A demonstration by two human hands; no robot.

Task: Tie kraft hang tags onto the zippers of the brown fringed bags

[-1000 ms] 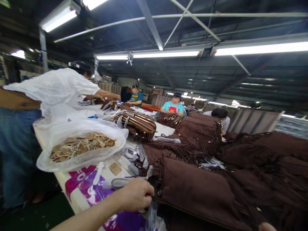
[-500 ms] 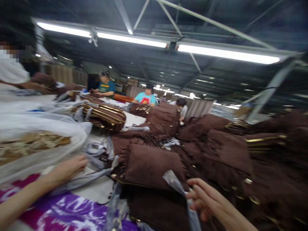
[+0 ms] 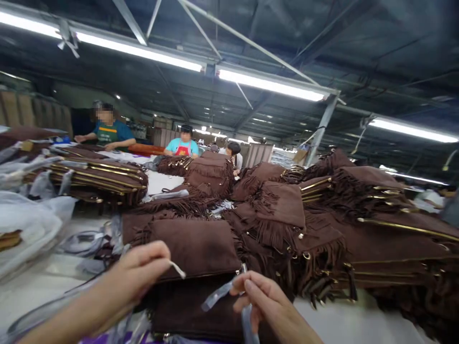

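My left hand [image 3: 145, 265] is closed in a pinch on a short white string [image 3: 178, 270], whose loose end points right over a dark brown fringed bag [image 3: 193, 241]. My right hand [image 3: 260, 298] has its fingers closed around a strap wrapped in greyish clear plastic [image 3: 218, 295]. One end of the wrapping sticks out to the left, and another part hangs below the fingers. The fringed bag lies flat beyond both hands, with a gold edge along its near side. Beneath it is another dark brown piece [image 3: 201, 306], partly hidden by my hands.
Stacks of brown fringed bags [image 3: 283, 203] with gold zips cover the right and middle. Another stack [image 3: 96, 174] stands on the left, near a translucent white plastic bag [image 3: 32, 224]. Co-workers [image 3: 111, 129] work across the table. Coiled plastic-wrapped straps [image 3: 84, 241] lie at left.
My view has swung right. My left hand has moved inward over the brown bag and now pinches a white string. My right hand has closed on the plastic-wrapped strap.
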